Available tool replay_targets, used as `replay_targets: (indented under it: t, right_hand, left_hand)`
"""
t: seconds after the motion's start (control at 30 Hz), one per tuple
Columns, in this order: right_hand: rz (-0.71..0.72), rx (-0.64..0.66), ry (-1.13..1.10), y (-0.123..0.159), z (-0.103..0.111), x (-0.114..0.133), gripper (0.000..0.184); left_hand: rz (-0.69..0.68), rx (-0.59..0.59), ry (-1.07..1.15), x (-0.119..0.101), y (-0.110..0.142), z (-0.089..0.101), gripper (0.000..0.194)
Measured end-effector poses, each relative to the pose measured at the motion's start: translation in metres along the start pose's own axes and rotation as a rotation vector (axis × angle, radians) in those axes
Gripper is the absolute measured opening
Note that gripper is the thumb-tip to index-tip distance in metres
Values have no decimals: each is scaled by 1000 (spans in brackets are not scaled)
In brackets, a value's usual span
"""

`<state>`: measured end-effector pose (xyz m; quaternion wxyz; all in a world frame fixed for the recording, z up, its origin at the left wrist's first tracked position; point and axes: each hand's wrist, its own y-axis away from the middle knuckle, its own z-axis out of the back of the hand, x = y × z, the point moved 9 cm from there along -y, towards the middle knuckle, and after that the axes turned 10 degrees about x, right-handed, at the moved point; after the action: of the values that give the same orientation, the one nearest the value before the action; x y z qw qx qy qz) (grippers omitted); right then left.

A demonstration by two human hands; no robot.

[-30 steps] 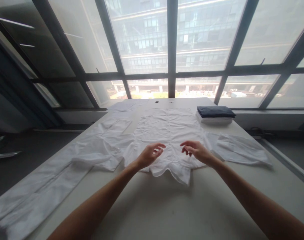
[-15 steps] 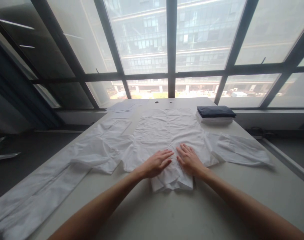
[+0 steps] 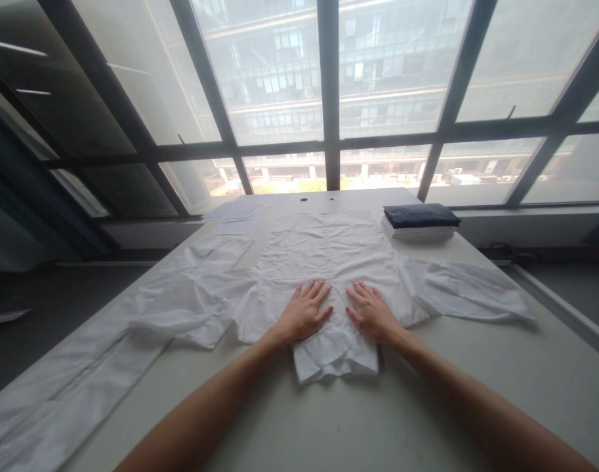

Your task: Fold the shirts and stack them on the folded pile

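A white shirt (image 3: 323,249) lies spread on the white table (image 3: 358,426), its collar end toward me and its sleeves out to both sides. My left hand (image 3: 306,311) rests flat on the cloth left of the middle line, fingers stretched. Across from it, my right hand (image 3: 372,311) lies palm down on the right half, fingers apart. Neither hand grips anything. Between my wrists the collar (image 3: 336,360) sticks out toward me, slightly wavy. The left sleeve overlaps other white cloth (image 3: 73,387) that runs down the table's left side.
At the back right sits a folded stack, a dark blue garment (image 3: 420,215) on top of white ones (image 3: 417,232). Pale flat sheets (image 3: 233,216) lie at the back left. Tall windows (image 3: 378,72) rise behind the table, and a dark curtain (image 3: 28,196) hangs on the left.
Both hands have come down from above the shirt and now lie flat on it. The left has shifted slightly left since half a second ago. The collar has flattened and points toward me.
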<state>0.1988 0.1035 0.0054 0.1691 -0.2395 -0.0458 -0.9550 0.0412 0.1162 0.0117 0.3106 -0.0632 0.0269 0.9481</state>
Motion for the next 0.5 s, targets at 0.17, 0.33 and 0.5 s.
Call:
replay_targets:
  t: [0.17,0.33,0.5]
  right_hand:
    - [-7,-255,-719,3,31,-30,38]
    - [115,-161,-1592,-10,24,-13,38]
    - [-150,-31,-2020,-18,-1,-39,39]
  left_hand:
    - [9,13,-6,0,-1,1,59]
    - [14,30,-38,-1,-3,1,60]
    - [25,40,-76,0,-3,-1,61]
